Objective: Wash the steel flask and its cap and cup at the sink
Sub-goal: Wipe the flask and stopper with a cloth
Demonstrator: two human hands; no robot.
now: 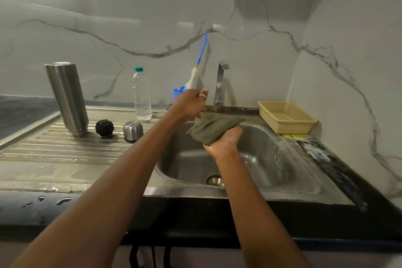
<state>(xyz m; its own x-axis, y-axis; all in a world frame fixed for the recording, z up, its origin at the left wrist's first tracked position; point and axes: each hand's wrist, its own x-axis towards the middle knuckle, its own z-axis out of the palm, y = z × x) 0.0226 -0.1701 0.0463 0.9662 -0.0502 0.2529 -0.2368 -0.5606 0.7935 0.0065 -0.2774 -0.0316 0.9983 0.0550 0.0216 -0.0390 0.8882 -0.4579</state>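
The steel flask [67, 99] stands upside down on the ribbed drainboard [43, 148] at the left. Beside it lie its black cap [104, 127] and the steel cup [133, 130], mouth down. Both my hands are over the sink basin [261, 159], holding an olive-green cloth [214, 126]. My left hand [190, 105], with a ring on one finger, pinches the cloth's upper left part. My right hand [226, 140] grips the cloth from below. The cloth hangs folded between them, just in front of the tap [220, 85].
A clear water bottle [141, 94] with a green lid stands behind the drainboard. A blue-handled bottle brush [199, 65] sits in a blue holder [178, 92] beside the tap. A beige plastic basket [287, 116] rests at the sink's right. Marble walls close the back and right.
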